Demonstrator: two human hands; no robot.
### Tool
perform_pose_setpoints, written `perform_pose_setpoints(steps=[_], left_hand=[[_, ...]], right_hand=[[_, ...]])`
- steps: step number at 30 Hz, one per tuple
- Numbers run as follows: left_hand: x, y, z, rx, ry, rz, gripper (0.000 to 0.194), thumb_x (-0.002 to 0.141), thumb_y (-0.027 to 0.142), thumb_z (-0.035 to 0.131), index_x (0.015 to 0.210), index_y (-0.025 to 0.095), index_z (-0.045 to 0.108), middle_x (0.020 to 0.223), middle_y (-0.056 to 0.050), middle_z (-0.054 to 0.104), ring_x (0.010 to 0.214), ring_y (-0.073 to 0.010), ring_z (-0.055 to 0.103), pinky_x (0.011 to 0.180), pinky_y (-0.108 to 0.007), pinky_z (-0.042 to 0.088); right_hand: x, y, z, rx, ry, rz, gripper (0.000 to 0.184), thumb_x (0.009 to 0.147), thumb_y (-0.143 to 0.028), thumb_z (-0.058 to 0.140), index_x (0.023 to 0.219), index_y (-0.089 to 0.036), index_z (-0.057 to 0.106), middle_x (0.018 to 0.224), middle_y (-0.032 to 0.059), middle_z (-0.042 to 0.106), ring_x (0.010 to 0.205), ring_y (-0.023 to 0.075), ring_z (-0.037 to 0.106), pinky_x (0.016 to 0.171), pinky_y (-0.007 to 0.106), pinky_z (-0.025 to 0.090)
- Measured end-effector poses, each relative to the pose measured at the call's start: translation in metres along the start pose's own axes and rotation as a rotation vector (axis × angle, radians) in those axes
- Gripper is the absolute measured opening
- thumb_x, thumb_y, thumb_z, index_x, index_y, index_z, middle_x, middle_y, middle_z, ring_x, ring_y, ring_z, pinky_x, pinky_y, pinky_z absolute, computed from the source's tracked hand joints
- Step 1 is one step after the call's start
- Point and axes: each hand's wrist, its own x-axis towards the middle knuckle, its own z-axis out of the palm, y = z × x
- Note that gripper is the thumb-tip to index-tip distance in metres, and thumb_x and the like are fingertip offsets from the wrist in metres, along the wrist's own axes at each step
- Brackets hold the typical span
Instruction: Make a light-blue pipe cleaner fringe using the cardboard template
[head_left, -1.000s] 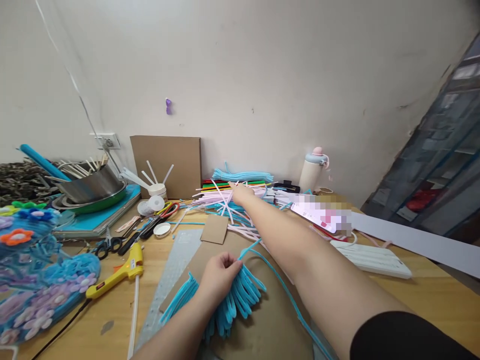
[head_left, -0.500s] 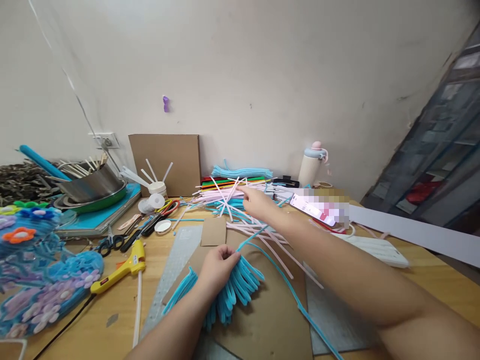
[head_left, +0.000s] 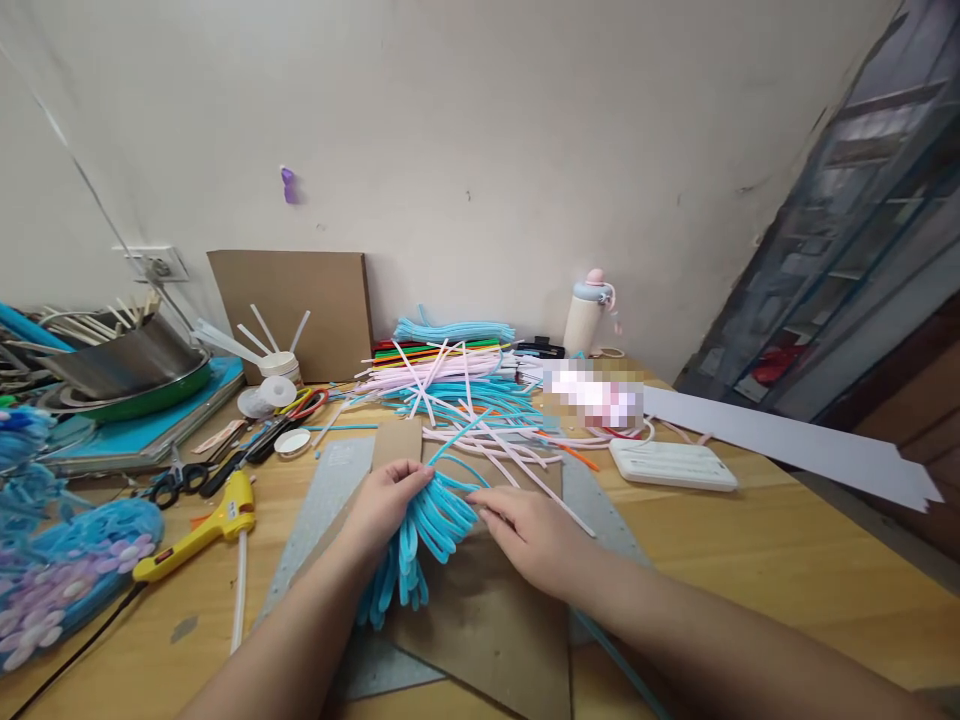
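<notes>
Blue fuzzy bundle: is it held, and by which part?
The left hand pinches the blue fuzzy bundle at its gathered upper end; whether the right hand, beside its loops, grips it is unclear.

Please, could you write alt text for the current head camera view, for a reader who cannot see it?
A person's left hand holds a bunch of looped blue pipe cleaners over cardboard, the right hand close beside the loops. Pink pipe cleaners lie behind; a yellow glue gun lies at picture left.
</notes>
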Motion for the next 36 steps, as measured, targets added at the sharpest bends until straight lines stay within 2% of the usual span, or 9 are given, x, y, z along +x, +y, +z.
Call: perform_pose_setpoints(steps=[4,9,13,19,23,28,31,36], left_hand=[[-0.003,0.001,0.004,-0.037,-0.028,-0.004,0.035,0.057,0.042,0.072,0.066,0.013,0.055,0.052,0.003,0.054,0.044,-0.0083,0.048,0.044,-0.019,0.037],[-0.003,-0.003,0.006,-0.043,-0.026,0.005,0.033,0.059,0.041,0.071,0.066,0.013,0.055,0.052,0.003,0.052,0.044,-0.0075,0.047,0.044,-0.018,0.037],[-0.002,-0.005,0.004,-0.048,-0.031,-0.007,0.032,0.061,0.041,0.070,0.069,0.013,0.057,0.054,0.002,0.056,0.046,-0.0089,0.051,0.047,-0.019,0.039],[-0.001,-0.008,0.002,-0.072,-0.017,-0.034,0.033,0.059,0.041,0.072,0.067,0.011,0.058,0.054,0.000,0.058,0.046,-0.0099,0.053,0.047,-0.020,0.041],[-0.002,-0.007,0.004,-0.097,-0.029,-0.059,0.033,0.058,0.040,0.073,0.068,0.011,0.059,0.054,-0.001,0.060,0.046,-0.0107,0.054,0.047,-0.021,0.042],[-0.004,-0.006,0.006,-0.149,-0.006,-0.081,0.033,0.057,0.040,0.074,0.065,0.012,0.059,0.050,0.000,0.059,0.042,-0.0110,0.053,0.046,-0.022,0.043],[-0.002,-0.006,0.006,-0.148,0.019,-0.063,0.033,0.056,0.040,0.074,0.065,0.012,0.060,0.050,-0.001,0.060,0.043,-0.0111,0.053,0.046,-0.022,0.043],[0.001,-0.009,0.004,-0.090,0.057,0.002,0.034,0.058,0.042,0.072,0.068,0.011,0.061,0.055,-0.002,0.062,0.046,-0.0119,0.055,0.047,-0.022,0.043]], right_hand=[[-0.003,0.000,0.003,-0.069,-0.023,-0.039,0.024,0.089,-0.027,0.036,0.091,-0.022,0.059,0.086,0.0023,0.065,0.080,0.0161,0.058,0.067,0.026,0.040],[-0.006,0.002,0.009,-0.249,-0.012,-0.110,0.020,0.088,-0.023,0.036,0.095,-0.020,0.054,0.089,0.0033,0.063,0.082,0.0169,0.057,0.068,0.027,0.037],[-0.005,0.003,0.011,-0.359,-0.008,-0.124,0.016,0.086,-0.026,0.039,0.090,-0.019,0.053,0.084,0.0034,0.062,0.076,0.0175,0.057,0.062,0.027,0.034],[-0.003,0.007,0.013,-0.405,0.030,-0.139,0.018,0.087,-0.023,0.036,0.090,-0.018,0.054,0.081,0.0043,0.062,0.074,0.0167,0.057,0.061,0.028,0.032],[0.000,0.011,0.014,-0.453,0.079,-0.094,0.019,0.088,-0.024,0.035,0.084,-0.018,0.053,0.076,0.0043,0.061,0.070,0.0158,0.056,0.058,0.028,0.029],[0.000,0.011,0.015,-0.512,0.055,-0.144,0.029,0.091,-0.028,0.031,0.075,-0.018,0.053,0.071,0.0044,0.060,0.065,0.0143,0.054,0.056,0.028,0.026],[-0.001,0.009,0.016,-0.497,0.043,-0.163,0.025,0.089,-0.026,0.034,0.074,-0.018,0.053,0.070,0.0041,0.060,0.066,0.0137,0.054,0.057,0.027,0.026],[0.001,0.008,0.018,-0.239,0.029,-0.002,0.028,0.092,-0.032,0.029,0.076,-0.019,0.049,0.070,-0.0001,0.059,0.065,0.0122,0.053,0.056,0.025,0.026]])
